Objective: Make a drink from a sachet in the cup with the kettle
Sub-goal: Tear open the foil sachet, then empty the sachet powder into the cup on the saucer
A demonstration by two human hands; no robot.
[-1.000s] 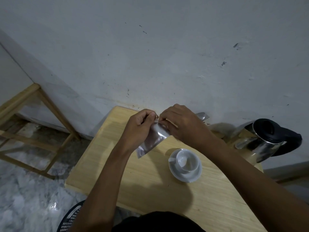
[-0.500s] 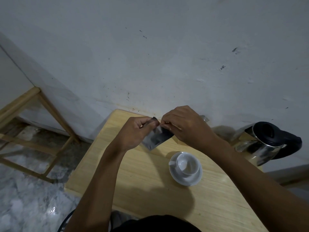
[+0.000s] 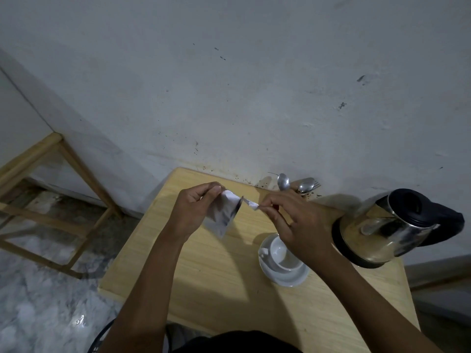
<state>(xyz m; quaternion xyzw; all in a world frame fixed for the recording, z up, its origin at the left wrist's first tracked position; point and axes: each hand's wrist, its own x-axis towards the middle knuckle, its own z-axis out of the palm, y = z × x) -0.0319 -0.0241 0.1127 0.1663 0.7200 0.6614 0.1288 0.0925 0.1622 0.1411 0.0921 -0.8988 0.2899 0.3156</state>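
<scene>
Head view: left hand (image 3: 193, 210) pinches silver sachet (image 3: 222, 217); right hand (image 3: 303, 225) pinches torn strip (image 3: 252, 204).

Pinching silver sachet (image 3: 221, 215) in left hand (image 3: 193, 210), its torn top strip (image 3: 251, 203) in right hand (image 3: 300, 225), above table (image 3: 216, 276). At 5 o'clock of sachet, white cup (image 3: 283, 253) on saucer (image 3: 288, 278); at 3 o'clock, kettle (image 3: 377, 230).

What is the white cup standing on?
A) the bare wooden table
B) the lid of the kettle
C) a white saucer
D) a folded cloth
C: the cup stands on a white saucer, whose rim shows around the cup's near side.
</scene>
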